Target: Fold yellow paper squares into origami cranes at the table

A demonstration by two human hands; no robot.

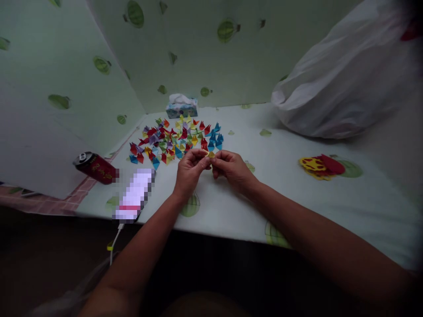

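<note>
A small yellow folded paper (pixel 210 155) is pinched between the fingertips of both hands, above the front middle of the table. My left hand (pixel 192 169) is closed on its left side, thumb and forefinger together. From the right, my right hand (pixel 229 167) grips it the same way, its other fingers curled under. Just behind and to the left of the hands lie several small folded paper pieces (pixel 165 140) in red, blue, yellow, purple and green. The fingers cover most of the yellow paper, so its exact shape is hard to tell.
A pale patterned cloth covers the table (pixel 251 207). On its left are a tilted dark red can (pixel 99 168) and a phone (pixel 135 193) with a white cable. A tissue box (pixel 181 109) stands behind. Red and yellow cutouts (pixel 320 166) and a large white bag (pixel 330 83) are on the right.
</note>
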